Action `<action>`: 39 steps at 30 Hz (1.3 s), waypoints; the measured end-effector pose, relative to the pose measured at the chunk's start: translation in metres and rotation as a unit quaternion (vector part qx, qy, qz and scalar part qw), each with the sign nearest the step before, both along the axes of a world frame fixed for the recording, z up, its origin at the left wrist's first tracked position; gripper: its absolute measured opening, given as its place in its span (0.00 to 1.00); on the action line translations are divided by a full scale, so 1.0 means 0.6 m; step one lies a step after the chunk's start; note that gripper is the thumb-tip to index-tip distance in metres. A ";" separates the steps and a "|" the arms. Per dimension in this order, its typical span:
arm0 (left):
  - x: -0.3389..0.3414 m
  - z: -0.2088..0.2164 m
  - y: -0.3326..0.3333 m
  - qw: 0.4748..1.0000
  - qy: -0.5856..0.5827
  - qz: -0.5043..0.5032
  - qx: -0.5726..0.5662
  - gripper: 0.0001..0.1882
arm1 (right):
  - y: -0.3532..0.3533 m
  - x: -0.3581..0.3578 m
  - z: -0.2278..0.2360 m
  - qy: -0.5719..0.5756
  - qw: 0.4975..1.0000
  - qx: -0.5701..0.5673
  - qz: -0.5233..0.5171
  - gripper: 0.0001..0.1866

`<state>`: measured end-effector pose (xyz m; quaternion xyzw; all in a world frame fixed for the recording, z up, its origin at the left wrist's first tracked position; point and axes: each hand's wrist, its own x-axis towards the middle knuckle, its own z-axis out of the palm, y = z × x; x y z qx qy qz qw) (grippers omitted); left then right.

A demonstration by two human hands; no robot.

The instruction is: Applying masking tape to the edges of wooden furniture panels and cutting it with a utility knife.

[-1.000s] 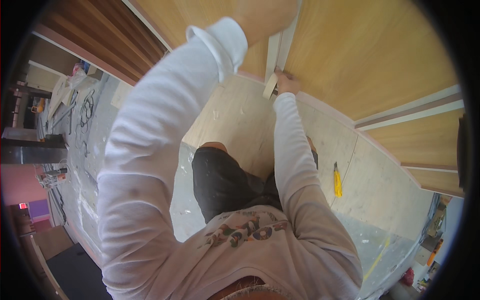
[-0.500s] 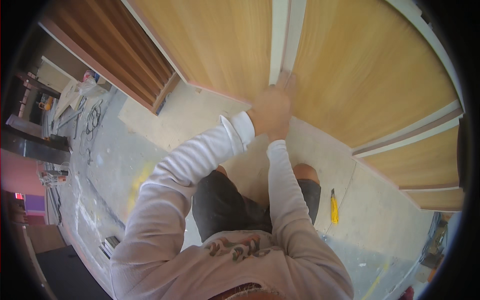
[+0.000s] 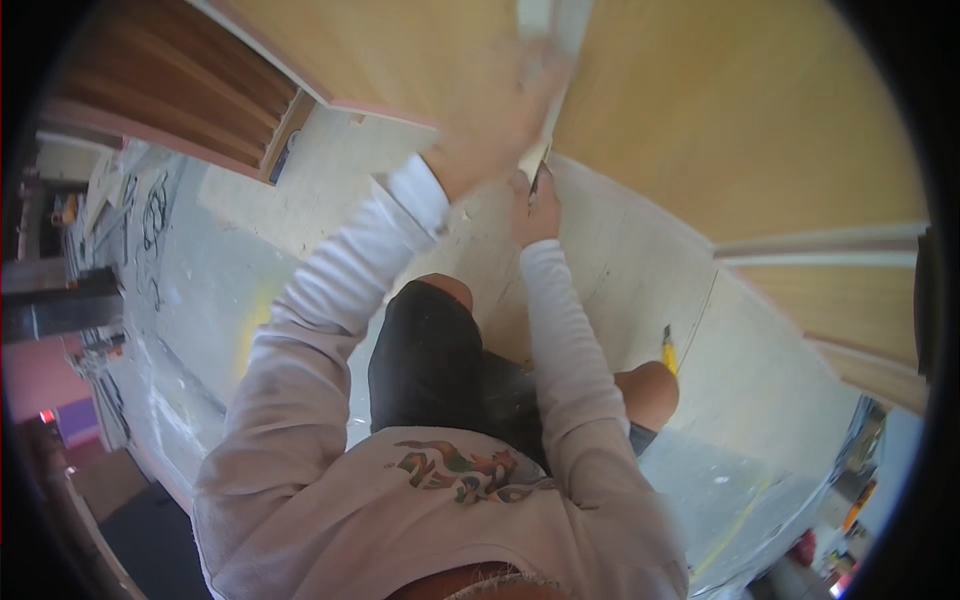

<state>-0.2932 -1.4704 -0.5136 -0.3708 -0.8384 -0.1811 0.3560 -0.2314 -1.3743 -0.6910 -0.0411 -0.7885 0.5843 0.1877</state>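
Observation:
A pale, narrow strip point(image 3: 535, 157) runs down along the joint between two wood-faced panels, the left panel point(image 3: 400, 50) and the right panel point(image 3: 720, 130). My left hand point(image 3: 495, 115), smeared by motion, is up against the strip and the left panel; its fingers are not clear. Just below it, at the strip's lower end, my right hand point(image 3: 538, 212) is closed with thumb and fingers round something small and partly dark. What that is, I cannot make out. On the floor to the right lies a yellow utility knife point(image 3: 669, 352), partly hidden by my knee.
Beyond the left panel stands a brown slatted panel point(image 3: 190, 80). Black cables point(image 3: 155, 215) lie on the grey floor at left. A dark beam-like piece point(image 3: 60, 300) juts in from the left edge. Assorted items point(image 3: 855, 505) are heaped at the lower right.
My hands, together before, have come apart: the left has moved up and left, the right lower. My view has shifted, and my right knee now covers part of the knife.

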 end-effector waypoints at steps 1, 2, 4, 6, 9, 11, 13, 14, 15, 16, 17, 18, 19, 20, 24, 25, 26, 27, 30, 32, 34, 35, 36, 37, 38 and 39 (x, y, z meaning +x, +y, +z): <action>-0.008 0.018 -0.007 1.000 -0.016 0.012 0.010 0.16 | -0.002 -0.004 0.000 -0.031 0.998 0.029 0.035 0.16; -0.014 0.048 -0.001 1.000 -0.024 0.006 0.003 0.16 | -0.007 -0.003 -0.002 -0.039 0.999 0.023 0.030 0.16; -0.030 0.102 0.013 0.986 0.162 0.033 -0.029 0.31 | -0.008 -0.008 0.001 -0.014 1.000 0.006 0.012 0.16; -0.029 0.101 0.025 0.981 0.167 0.053 -0.080 0.32 | -0.012 -0.003 0.023 -0.024 0.999 -0.035 0.013 0.16; -0.044 0.076 0.041 0.955 0.226 0.106 -0.161 0.32 | -0.015 0.001 0.027 -0.025 0.997 -0.068 0.005 0.16; -0.048 0.064 0.043 0.932 0.276 0.136 -0.191 0.31 | -0.010 -0.002 0.015 -0.018 0.998 -0.061 -0.007 0.16; -0.044 0.064 0.053 0.928 0.258 0.166 -0.211 0.29 | 0.004 -0.005 -0.010 0.027 0.997 0.057 -0.052 0.17; -0.041 0.063 0.050 0.930 0.254 0.164 -0.211 0.29 | -0.002 0.006 -0.009 0.022 0.997 0.058 -0.054 0.17; -0.042 0.063 0.048 0.935 0.242 0.165 -0.200 0.28 | -0.011 0.021 -0.010 0.001 0.997 0.021 -0.068 0.19; -0.042 0.062 0.048 0.940 0.230 0.166 -0.189 0.27 | -0.019 0.037 -0.010 -0.020 0.996 -0.016 -0.083 0.20; -0.035 0.072 0.044 0.940 0.230 0.168 -0.191 0.27 | -0.031 0.056 -0.013 -0.021 0.996 -0.018 -0.080 0.20; -0.029 0.075 0.045 0.936 0.234 0.174 -0.196 0.27 | -0.036 0.075 -0.030 -0.076 0.987 -0.083 -0.119 0.20; -0.026 0.075 0.044 0.932 0.240 0.180 -0.201 0.26 | -0.040 0.092 -0.045 -0.130 0.968 -0.148 -0.156 0.21; -0.027 0.074 0.044 0.933 0.239 0.182 -0.199 0.26 | -0.042 0.104 -0.054 -0.129 0.968 -0.146 -0.156 0.21; -0.037 0.065 0.049 0.935 0.252 0.175 -0.180 0.26 | -0.038 0.092 -0.065 -0.185 0.940 -0.254 -0.130 0.23; -0.041 0.058 0.052 0.936 0.248 0.176 -0.174 0.27 | -0.032 0.075 -0.064 -0.205 0.919 -0.310 -0.129 0.22; -0.042 0.058 0.051 0.935 0.250 0.179 -0.176 0.27 | -0.030 0.057 -0.066 -0.204 0.920 -0.311 -0.125 0.22; -0.041 0.060 0.049 0.938 0.253 0.167 -0.167 0.27 | -0.024 0.039 -0.068 -0.200 0.916 -0.324 -0.125 0.21; -0.037 0.061 0.040 0.944 0.243 0.151 -0.167 0.28 | -0.013 -0.010 -0.082 -0.201 0.925 -0.288 -0.145 0.19; -0.037 0.062 0.042 0.947 0.231 0.142 -0.171 0.29 | 0.002 -0.044 -0.104 -0.203 0.934 -0.237 -0.172 0.19; -0.039 0.069 0.056 0.948 0.246 0.133 -0.152 0.29 | 0.026 -0.069 -0.136 -0.210 0.950 -0.137 -0.188 0.19; -0.040 0.068 0.054 0.949 0.245 0.129 -0.154 0.29 | 0.020 -0.071 -0.131 -0.212 0.948 -0.139 -0.191 0.19; -0.041 0.067 0.051 0.950 0.234 0.129 -0.162 0.29 | 0.012 -0.075 -0.126 -0.199 0.958 -0.038 -0.205 0.19; -0.040 0.066 0.049 0.951 0.223 0.128 -0.171 0.29 | 0.007 -0.077 -0.122 -0.184 0.956 0.065 -0.217 0.18; -0.040 0.062 0.045 0.952 0.222 0.123 -0.171 0.29 | -0.003 -0.078 -0.108 -0.187 0.955 0.063 -0.222 0.18; -0.041 0.062 0.040 0.949 0.223 0.132 -0.181 0.29 | -0.012 -0.081 -0.089 -0.256 0.943 -0.056 -0.205 0.18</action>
